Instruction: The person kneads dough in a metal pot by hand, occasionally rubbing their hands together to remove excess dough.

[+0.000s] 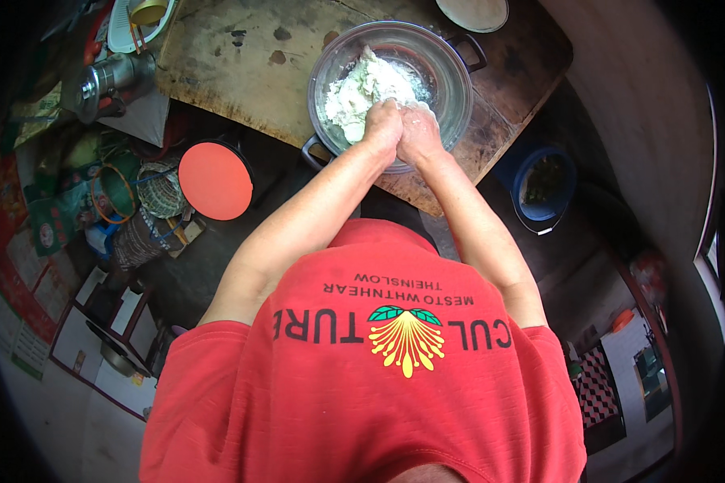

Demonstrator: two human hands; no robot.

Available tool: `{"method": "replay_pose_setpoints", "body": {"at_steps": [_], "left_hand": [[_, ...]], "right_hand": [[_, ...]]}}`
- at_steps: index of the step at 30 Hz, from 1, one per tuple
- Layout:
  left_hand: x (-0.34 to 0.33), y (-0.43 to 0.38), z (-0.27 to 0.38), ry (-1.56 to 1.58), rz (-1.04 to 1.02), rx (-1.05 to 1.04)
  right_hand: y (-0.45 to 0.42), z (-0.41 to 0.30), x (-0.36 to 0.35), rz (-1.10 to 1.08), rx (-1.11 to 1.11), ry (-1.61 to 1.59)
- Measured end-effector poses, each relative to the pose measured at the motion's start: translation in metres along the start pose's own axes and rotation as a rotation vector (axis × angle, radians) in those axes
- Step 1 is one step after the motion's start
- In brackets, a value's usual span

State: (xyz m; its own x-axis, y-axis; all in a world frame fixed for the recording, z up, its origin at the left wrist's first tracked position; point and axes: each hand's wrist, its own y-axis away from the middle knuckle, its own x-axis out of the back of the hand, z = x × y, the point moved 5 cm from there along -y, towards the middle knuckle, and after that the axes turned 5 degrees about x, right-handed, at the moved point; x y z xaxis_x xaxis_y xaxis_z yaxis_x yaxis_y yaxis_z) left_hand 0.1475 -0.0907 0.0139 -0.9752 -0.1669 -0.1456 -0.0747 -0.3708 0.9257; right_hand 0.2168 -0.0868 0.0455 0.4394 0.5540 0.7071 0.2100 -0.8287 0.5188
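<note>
A wide metal basin (453, 115) with dark side handles rests on the wooden table. Inside it lies a rough, pale lump of dough (362, 84), with loose white flour on the basin's floor beside it. My left hand (383, 125) is curled at the near right edge of the dough. Pressed against it, my right hand (420, 130) is also curled, with white dough stuck on its fingers. Both hands are inside the basin's near rim, gripping at the dough. Their palms and the dough between them are hidden.
The worn wooden table (229, 78) has dark stains. A round pale lid or board (476, 12) lies at its far edge. To the left stand a metal pot (112, 84), a round red-topped stool (215, 181) and a woven basket (161, 190). A blue bucket (541, 208) stands at the right.
</note>
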Motion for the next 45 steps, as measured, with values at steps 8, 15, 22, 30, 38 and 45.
{"method": "replay_pose_setpoints", "body": {"at_steps": [8,15,22,30,38,45], "left_hand": [[0.012,-0.010,0.016,0.134,-0.436,0.284],[0.003,0.006,0.017,0.356,-0.707,0.325],[0.005,0.001,0.030,0.023,-0.471,0.088],[0.011,-0.015,0.034,-0.031,-0.085,-0.026],[0.015,-0.028,0.014,-0.096,0.200,-0.093],[-0.012,0.015,0.008,-0.636,0.211,-0.408]], "right_hand": [[0.002,-0.014,-0.009,0.064,-0.188,-1.406],[0.009,-0.023,-0.017,0.059,-0.270,-2.266],[-0.003,-0.011,-0.023,0.522,-0.299,-1.258],[-0.010,-0.007,-0.029,0.478,-0.100,-0.430],[-0.016,0.005,-0.039,0.091,-0.020,-0.020],[-0.038,0.035,-0.038,0.032,-0.235,-0.182]]}}
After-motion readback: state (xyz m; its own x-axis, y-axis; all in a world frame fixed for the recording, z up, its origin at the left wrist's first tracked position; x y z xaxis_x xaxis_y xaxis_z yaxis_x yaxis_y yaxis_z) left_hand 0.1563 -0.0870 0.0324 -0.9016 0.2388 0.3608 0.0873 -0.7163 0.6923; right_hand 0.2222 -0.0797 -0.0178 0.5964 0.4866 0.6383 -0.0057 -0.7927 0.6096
